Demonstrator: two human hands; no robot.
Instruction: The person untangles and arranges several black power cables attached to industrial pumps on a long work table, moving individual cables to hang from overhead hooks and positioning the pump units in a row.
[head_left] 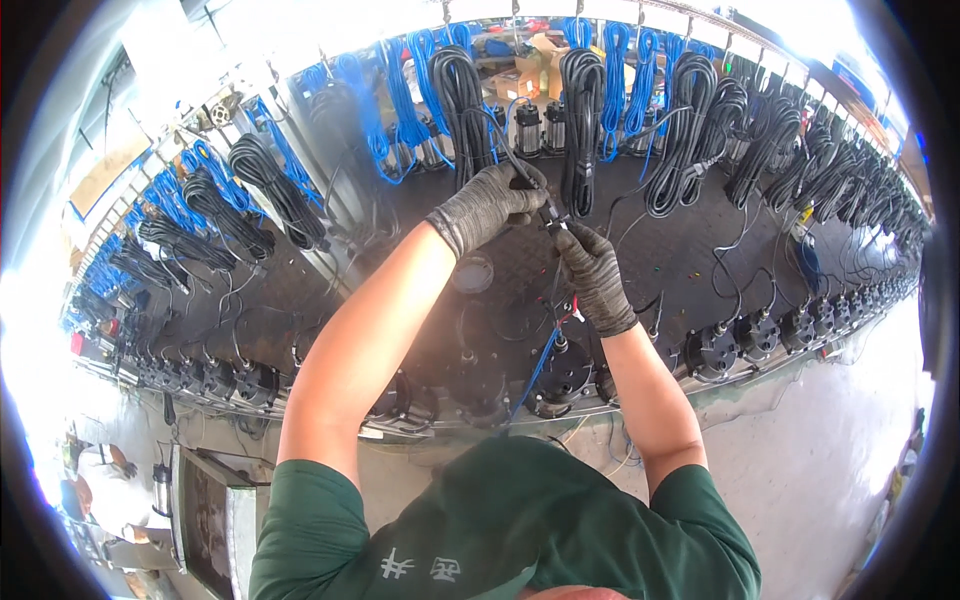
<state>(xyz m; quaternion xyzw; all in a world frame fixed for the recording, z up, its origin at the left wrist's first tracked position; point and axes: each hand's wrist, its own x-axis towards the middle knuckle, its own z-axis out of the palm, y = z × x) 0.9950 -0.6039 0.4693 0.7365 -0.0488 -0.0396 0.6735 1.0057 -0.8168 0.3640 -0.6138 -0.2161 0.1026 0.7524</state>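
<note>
Both my hands wear dark grey work gloves and meet over the dark bench. My left hand [482, 212] is closed on a black cable [524, 172] that runs up beside a hanging coil of black cable [462, 110]. Between my hands sits a black plug [549, 213] at the cable's end. The fingers of my right hand [596, 278] are closed at the plug's lower side; what exactly they pinch is partly hidden. Below them, a red clip [576, 312] and a blue wire [540, 365] hang by a round black motor housing [563, 372].
Black cable coils [583, 120] and blue cable coils [405, 95] hang from a rail along the far side. Round black housings [712, 350] line the near bench edge. Loose leads cross the dark bench top [660, 260]. Another person [105, 490] is at the lower left.
</note>
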